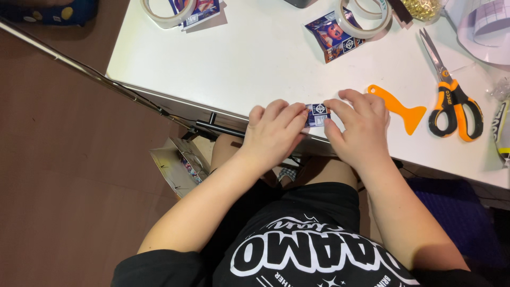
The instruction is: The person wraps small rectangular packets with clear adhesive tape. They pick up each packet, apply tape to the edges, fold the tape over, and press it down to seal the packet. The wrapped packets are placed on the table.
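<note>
Both hands meet at the tabletop (pixel 255 58) edge: left hand (pixel 273 130) and right hand (pixel 358 125) pinch a small printed card (pixel 319 114) lying crosswise between their fingertips.

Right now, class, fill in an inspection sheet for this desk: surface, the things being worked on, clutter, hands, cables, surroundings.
Surface: white table, hands at its near edge.
Job's things: small printed card, blue and white, pinched between both hands.
Clutter: orange scraper; orange-handled scissors; two tape rolls; printed packet; more prints under the left roll.
Hands: left hand and right hand both grip the card.
Cables: nothing seen for certain; a thin metal rod crosses beside the table.
Surroundings: brown floor; open cardboard box under the table.
</note>
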